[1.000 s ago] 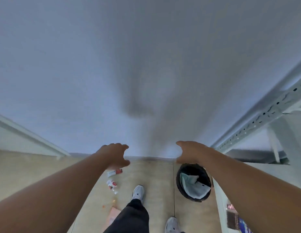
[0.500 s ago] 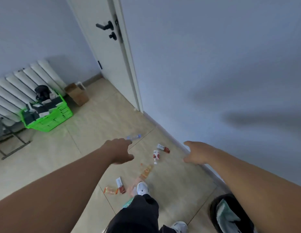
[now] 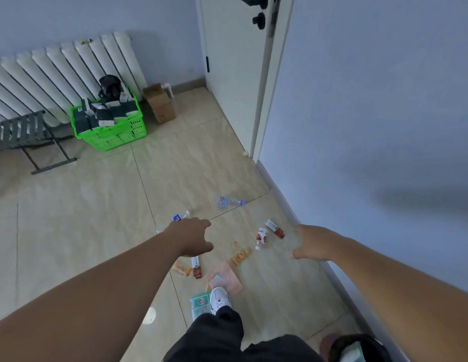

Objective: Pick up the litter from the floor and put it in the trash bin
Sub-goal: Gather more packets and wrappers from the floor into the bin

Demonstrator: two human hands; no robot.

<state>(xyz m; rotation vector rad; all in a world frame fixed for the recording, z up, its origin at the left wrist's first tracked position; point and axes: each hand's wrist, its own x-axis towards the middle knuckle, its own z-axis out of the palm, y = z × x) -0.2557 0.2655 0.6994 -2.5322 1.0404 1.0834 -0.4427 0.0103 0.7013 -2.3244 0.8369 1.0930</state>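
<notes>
Litter lies scattered on the beige tile floor ahead of my feet: a clear water bottle (image 3: 229, 201), a second bottle (image 3: 180, 217) partly behind my left hand, a small red-and-white bottle (image 3: 261, 236), a red-ended sachet (image 3: 274, 228), another sachet (image 3: 196, 267), orange wrappers (image 3: 240, 256), a pink bag (image 3: 226, 276) and a green packet (image 3: 200, 304). The black trash bin (image 3: 358, 347) with a pale liner shows at the bottom right. My left hand (image 3: 192, 237) and right hand (image 3: 310, 242) hover above the litter, fingers loosely curled, holding nothing.
A blue wall (image 3: 371, 126) runs along the right, with a white door (image 3: 233, 61) beyond it. At the back left stand a white radiator (image 3: 58, 74), a green crate (image 3: 110, 126) full of boxes, a cardboard box (image 3: 159, 105) and a grey metal rack (image 3: 24, 134).
The view swung left from facing the wall and bin to the floor with the litter, door and radiator. Both hands stayed stretched out and empty; the bin slid to the bottom right corner.
</notes>
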